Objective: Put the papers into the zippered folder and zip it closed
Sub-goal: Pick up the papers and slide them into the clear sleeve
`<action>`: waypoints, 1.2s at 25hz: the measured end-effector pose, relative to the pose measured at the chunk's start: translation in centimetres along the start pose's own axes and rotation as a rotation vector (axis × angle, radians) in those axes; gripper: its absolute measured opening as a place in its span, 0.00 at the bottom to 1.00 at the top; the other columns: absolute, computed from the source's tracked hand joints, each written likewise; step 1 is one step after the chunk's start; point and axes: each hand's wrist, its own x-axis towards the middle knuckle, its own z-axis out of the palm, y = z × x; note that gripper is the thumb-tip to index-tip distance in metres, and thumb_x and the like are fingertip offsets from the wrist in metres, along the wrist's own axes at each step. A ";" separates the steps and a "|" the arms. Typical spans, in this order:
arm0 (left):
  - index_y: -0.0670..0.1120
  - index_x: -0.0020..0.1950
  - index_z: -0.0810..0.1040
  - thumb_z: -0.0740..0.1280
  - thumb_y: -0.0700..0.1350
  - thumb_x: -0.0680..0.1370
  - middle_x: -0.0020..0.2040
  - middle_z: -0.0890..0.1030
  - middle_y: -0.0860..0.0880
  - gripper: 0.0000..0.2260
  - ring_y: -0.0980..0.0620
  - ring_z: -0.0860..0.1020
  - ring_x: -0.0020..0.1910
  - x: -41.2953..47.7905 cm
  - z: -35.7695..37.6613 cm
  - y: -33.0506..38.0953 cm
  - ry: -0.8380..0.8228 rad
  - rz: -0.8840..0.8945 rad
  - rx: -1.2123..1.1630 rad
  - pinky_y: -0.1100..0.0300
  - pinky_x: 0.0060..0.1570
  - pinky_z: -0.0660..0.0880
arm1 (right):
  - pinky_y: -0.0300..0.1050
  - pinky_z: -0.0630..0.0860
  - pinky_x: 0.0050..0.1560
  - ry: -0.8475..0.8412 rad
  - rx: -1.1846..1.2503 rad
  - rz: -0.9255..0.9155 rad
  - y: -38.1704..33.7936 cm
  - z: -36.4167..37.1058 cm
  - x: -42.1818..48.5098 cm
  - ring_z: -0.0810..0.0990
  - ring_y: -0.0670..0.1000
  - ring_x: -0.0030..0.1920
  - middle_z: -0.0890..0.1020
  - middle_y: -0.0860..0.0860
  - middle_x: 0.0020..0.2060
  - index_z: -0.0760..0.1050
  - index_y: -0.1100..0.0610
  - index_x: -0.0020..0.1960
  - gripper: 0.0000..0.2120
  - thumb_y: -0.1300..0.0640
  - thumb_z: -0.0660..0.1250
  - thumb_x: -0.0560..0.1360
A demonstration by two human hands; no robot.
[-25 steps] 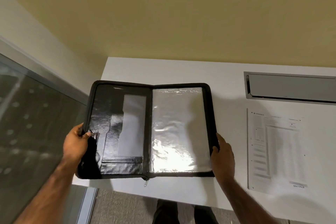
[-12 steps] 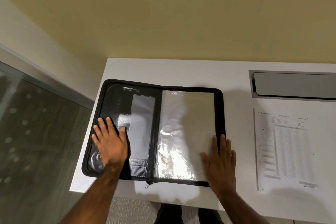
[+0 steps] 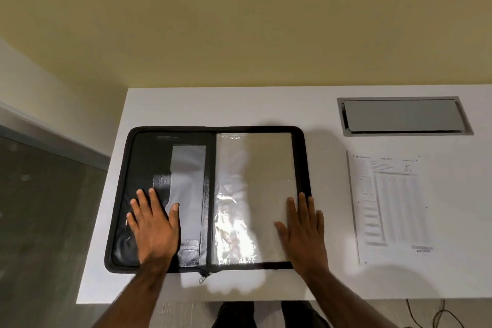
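A black zippered folder lies open flat on the white table. The left hand and right hand press flat on its near halves, fingers spread, grasping nothing. Printed white papers lie well apart to the right.

Zippered folder open flat: left inner panel black, leather-like, glossy, with patchy highlights and slight creasing near the lower corner. Outer border matt black, looks like fabric. Right half holds a clear plastic sleeve, shiny and wrinkled, strong glare along its lower part. Zipper pull small, metallic, at the near edge by the spine. Desk white, smooth, matt. Papers white printed sheet, matt, lying flat. Recessed cover in the desk grey, smooth, satin, metal-like. Wall yellowish, matt paint.
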 end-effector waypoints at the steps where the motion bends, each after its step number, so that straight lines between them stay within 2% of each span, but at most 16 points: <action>1: 0.42 0.81 0.53 0.45 0.64 0.82 0.82 0.52 0.38 0.35 0.37 0.50 0.80 -0.1 -0.2 0.2 0.016 0.004 -0.006 0.38 0.77 0.49 | 0.57 0.44 0.77 -0.006 0.030 -0.011 0.1 -0.3 -0.1 0.38 0.54 0.80 0.40 0.52 0.81 0.41 0.50 0.81 0.34 0.35 0.43 0.81; 3: 0.40 0.80 0.56 0.47 0.64 0.81 0.81 0.54 0.36 0.36 0.34 0.53 0.79 -0.4 -0.5 1.1 0.041 0.026 -0.006 0.35 0.75 0.50 | 0.54 0.42 0.78 -0.004 0.087 -0.030 0.9 -1.2 -0.3 0.38 0.52 0.80 0.39 0.50 0.81 0.39 0.48 0.81 0.33 0.35 0.42 0.82; 6: 0.40 0.79 0.57 0.57 0.58 0.83 0.80 0.55 0.35 0.30 0.33 0.54 0.78 -1.6 -1.2 4.2 0.078 0.047 -0.024 0.31 0.75 0.52 | 0.50 0.39 0.78 0.029 0.145 -0.064 3.7 -2.9 -0.3 0.37 0.48 0.80 0.39 0.48 0.81 0.37 0.46 0.80 0.31 0.36 0.39 0.82; 8: 0.43 0.79 0.57 0.57 0.57 0.83 0.80 0.55 0.38 0.29 0.35 0.53 0.79 -4.0 -1.4 9.2 0.106 0.130 -0.092 0.33 0.76 0.48 | 0.52 0.44 0.80 0.089 0.188 -0.055 7.5 -4.8 0.1 0.43 0.48 0.81 0.48 0.48 0.81 0.50 0.46 0.80 0.26 0.41 0.44 0.84; 10: 0.49 0.82 0.52 0.49 0.60 0.83 0.83 0.51 0.44 0.29 0.42 0.49 0.81 -7.9 -1.0 15.7 0.080 0.351 -0.140 0.43 0.79 0.42 | 0.55 0.56 0.78 0.186 0.177 -0.045 12.4 -7.0 1.1 0.57 0.51 0.79 0.64 0.51 0.78 0.67 0.49 0.73 0.19 0.50 0.54 0.83; 11: 0.52 0.83 0.48 0.47 0.60 0.84 0.83 0.48 0.47 0.28 0.45 0.46 0.82 -10.0 -0.3 19.2 0.037 0.499 -0.136 0.46 0.79 0.42 | 0.55 0.60 0.77 0.213 0.167 -0.030 15.2 -8.2 1.9 0.64 0.52 0.77 0.69 0.52 0.75 0.72 0.52 0.69 0.17 0.55 0.58 0.82; 13: 0.56 0.82 0.43 0.46 0.60 0.84 0.83 0.44 0.51 0.27 0.49 0.42 0.82 -13.7 2.1 25.9 -0.093 0.728 -0.075 0.46 0.80 0.46 | 0.51 0.66 0.74 0.216 0.151 -0.009 21.0 -10.7 3.8 0.71 0.52 0.72 0.75 0.53 0.70 0.76 0.54 0.65 0.16 0.60 0.61 0.78; 15: 0.56 0.82 0.41 0.46 0.62 0.84 0.82 0.38 0.55 0.29 0.52 0.35 0.81 -15.7 5.0 31.1 -0.206 0.812 -0.012 0.48 0.80 0.43 | 0.47 0.65 0.72 0.173 0.134 -0.008 26.2 -12.9 5.8 0.72 0.52 0.71 0.75 0.53 0.70 0.76 0.55 0.66 0.18 0.61 0.63 0.77; 17: 0.55 0.81 0.35 0.47 0.65 0.83 0.80 0.31 0.56 0.33 0.52 0.29 0.78 -16.1 7.2 34.9 -0.297 0.822 0.074 0.49 0.79 0.36 | 0.46 0.62 0.74 0.076 0.143 -0.012 30.6 -14.6 7.9 0.67 0.52 0.75 0.71 0.53 0.74 0.71 0.56 0.71 0.23 0.57 0.64 0.77; 20: 0.54 0.80 0.31 0.53 0.64 0.81 0.79 0.29 0.55 0.38 0.50 0.28 0.78 -16.1 9.2 37.3 -0.375 0.807 0.194 0.50 0.75 0.31 | 0.51 0.60 0.75 -0.077 0.167 0.002 34.2 -15.8 10.3 0.60 0.54 0.78 0.61 0.52 0.79 0.62 0.57 0.77 0.30 0.50 0.66 0.78; 22: 0.53 0.79 0.31 0.55 0.64 0.81 0.79 0.29 0.54 0.39 0.49 0.28 0.78 -16.1 9.8 37.5 -0.405 0.792 0.242 0.50 0.75 0.30 | 0.55 0.61 0.74 -0.135 0.145 -0.010 35.1 -15.8 11.2 0.58 0.56 0.78 0.59 0.54 0.79 0.59 0.57 0.78 0.34 0.48 0.67 0.77; 24: 0.53 0.80 0.31 0.55 0.64 0.81 0.79 0.28 0.54 0.40 0.49 0.27 0.77 -16.2 10.0 37.5 -0.410 0.778 0.252 0.50 0.75 0.30 | 0.56 0.63 0.73 -0.119 0.115 -0.037 35.4 -15.4 11.6 0.60 0.59 0.77 0.61 0.57 0.78 0.59 0.59 0.77 0.36 0.49 0.69 0.75; 28: 0.55 0.78 0.29 0.55 0.64 0.81 0.79 0.28 0.55 0.40 0.48 0.27 0.77 -16.4 10.0 38.1 -0.421 0.740 0.273 0.46 0.76 0.32 | 0.52 0.72 0.62 -0.002 0.180 -0.046 35.2 -15.6 12.1 0.71 0.60 0.66 0.74 0.56 0.66 0.64 0.58 0.71 0.30 0.49 0.69 0.74; 30: 0.55 0.77 0.28 0.55 0.64 0.81 0.78 0.27 0.55 0.40 0.48 0.27 0.77 -16.7 9.7 38.3 -0.431 0.722 0.275 0.45 0.77 0.32 | 0.55 0.72 0.63 -0.007 0.192 -0.029 34.8 -16.0 12.0 0.72 0.59 0.66 0.75 0.56 0.66 0.63 0.57 0.73 0.31 0.47 0.68 0.75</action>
